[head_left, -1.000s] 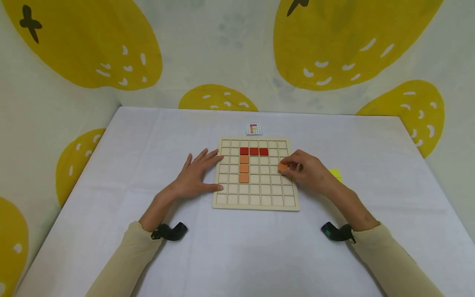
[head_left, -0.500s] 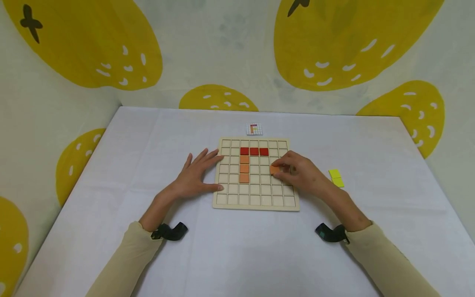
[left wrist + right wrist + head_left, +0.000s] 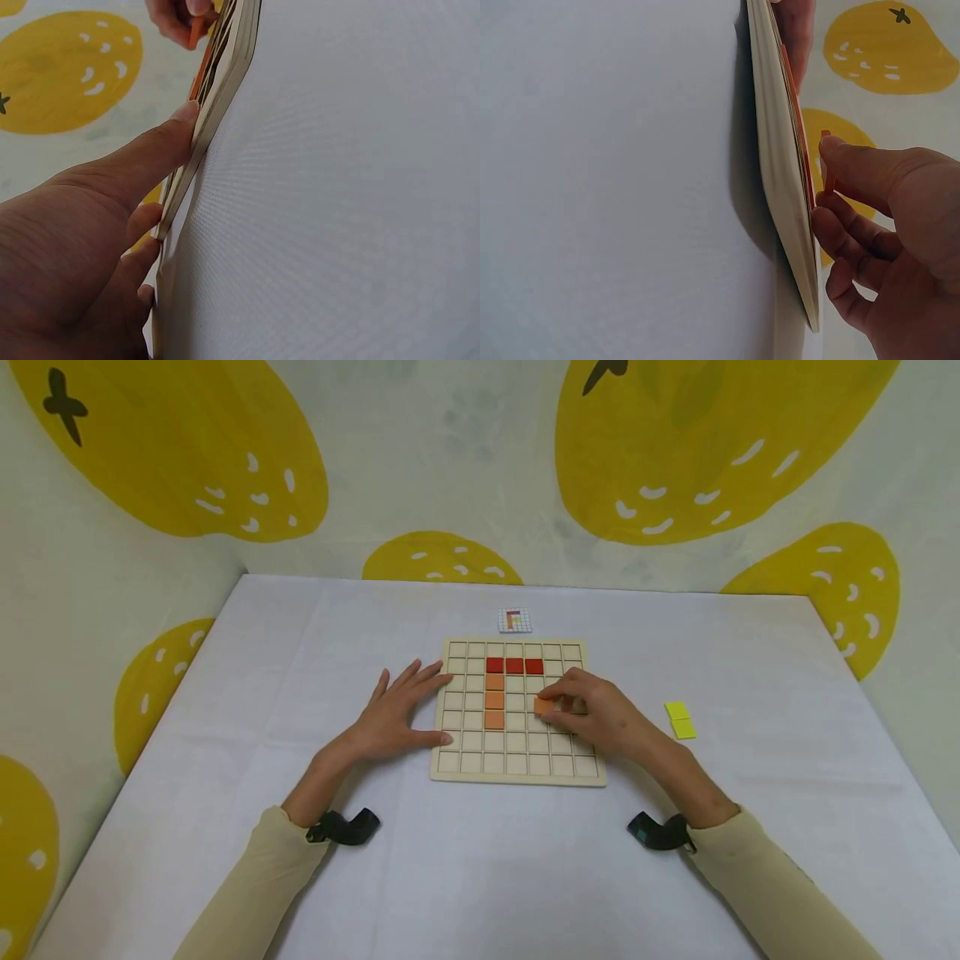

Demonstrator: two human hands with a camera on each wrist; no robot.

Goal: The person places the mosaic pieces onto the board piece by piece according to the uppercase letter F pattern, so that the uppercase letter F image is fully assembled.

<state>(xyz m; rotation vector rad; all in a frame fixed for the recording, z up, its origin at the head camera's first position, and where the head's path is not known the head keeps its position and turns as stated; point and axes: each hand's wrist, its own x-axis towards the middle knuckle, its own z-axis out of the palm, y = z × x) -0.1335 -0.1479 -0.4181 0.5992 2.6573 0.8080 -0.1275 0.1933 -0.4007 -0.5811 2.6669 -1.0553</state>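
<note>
My right hand [image 3: 600, 714] pinches an orange square tile [image 3: 543, 706] between thumb and fingers, held over the right-centre part of a wooden grid board [image 3: 517, 779]. In the right wrist view the pinched tile [image 3: 828, 161] stands just off the board's face. Along the board's left edge my left hand [image 3: 390, 714] rests with fingers spread, thumb and fingertips on the rim. Set in the grid are a row of red tiles [image 3: 513, 666] and, below its left end, a column of orange tiles [image 3: 494, 700].
Beyond the board lies a small pattern card [image 3: 514, 620] printed with a coloured grid. Two yellow tiles [image 3: 680, 720] lie on the white tablecloth [image 3: 480, 877] to the right of my right hand. A patterned cloth wall rises behind the table.
My right hand has moved left over the board with the orange tile, from the right edge toward the middle columns. The left hand stays at the rim.
</note>
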